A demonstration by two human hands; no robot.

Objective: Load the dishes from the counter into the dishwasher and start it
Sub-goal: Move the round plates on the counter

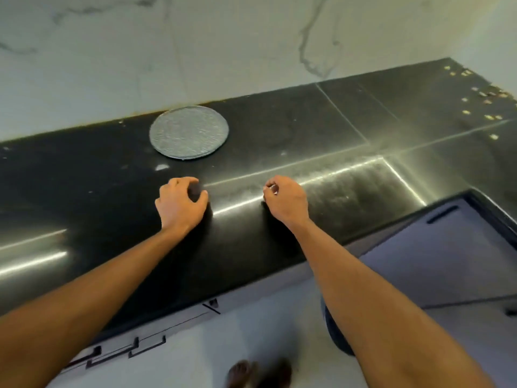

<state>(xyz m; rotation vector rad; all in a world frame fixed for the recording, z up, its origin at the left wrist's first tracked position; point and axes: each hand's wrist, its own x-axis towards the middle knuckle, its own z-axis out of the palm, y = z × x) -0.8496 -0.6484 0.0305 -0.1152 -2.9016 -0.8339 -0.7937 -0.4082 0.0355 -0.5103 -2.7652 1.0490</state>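
Bare forearms point(377, 289) reach out from the lower edge toward a grey, textured plate point(189, 132), the one dish in sight. It lies flat and face up on the black tabletop point(279, 130), with its far rim close to the marble wall point(195, 51).

Both hands sit on the near side of the plate and clear of it. The left hand point(181, 203) is almost straight in front of the plate, its fingers point(193, 181) loosely curved like a claw with nothing visibly in them. The right hand point(285, 200) is off to the plate's right and curled more tightly. Something glints at its fingertips, and I cannot tell whether it holds anything.

Being round, the plate has no long axis and points nowhere, so any approach meets the same thin rim.

That rim is probably the main risk. Lying flush on a glossy surface, it offers little to get under, so a push could skid it into the wall, and a shallow pinch could let it drop. No dishwasher can be identified. Pale cabinet fronts point(436, 261) sit below, on the plate's near right.
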